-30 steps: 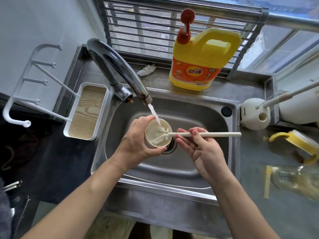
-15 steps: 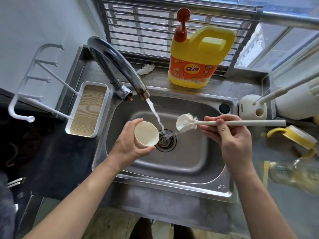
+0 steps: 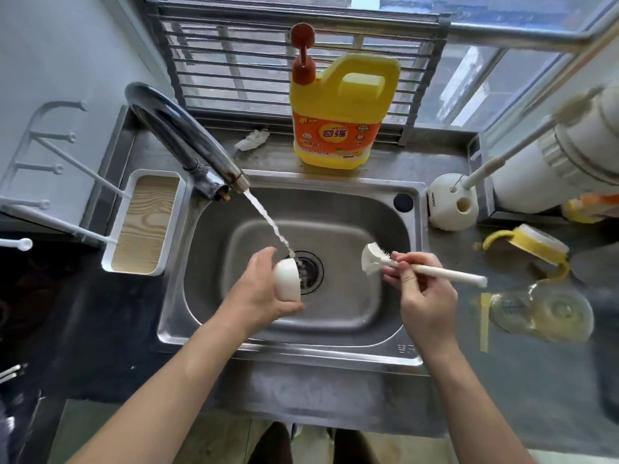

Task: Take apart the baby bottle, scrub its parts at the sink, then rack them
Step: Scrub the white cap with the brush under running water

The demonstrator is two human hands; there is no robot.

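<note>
Rinsing the bottle cap
The left hand [image 3: 264, 293] holds the white cap [image 3: 287, 279] tipped under the water [image 3: 268, 217] over the sink [image 3: 301, 346], likely to rinse it. The right hand [image 3: 425, 296] grips the brush [image 3: 445, 273] aside.

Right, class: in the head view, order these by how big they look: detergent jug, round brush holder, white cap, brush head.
1. detergent jug
2. brush holder
3 and 4. white cap and brush head: these look too alike in size to rank firmly.
</note>
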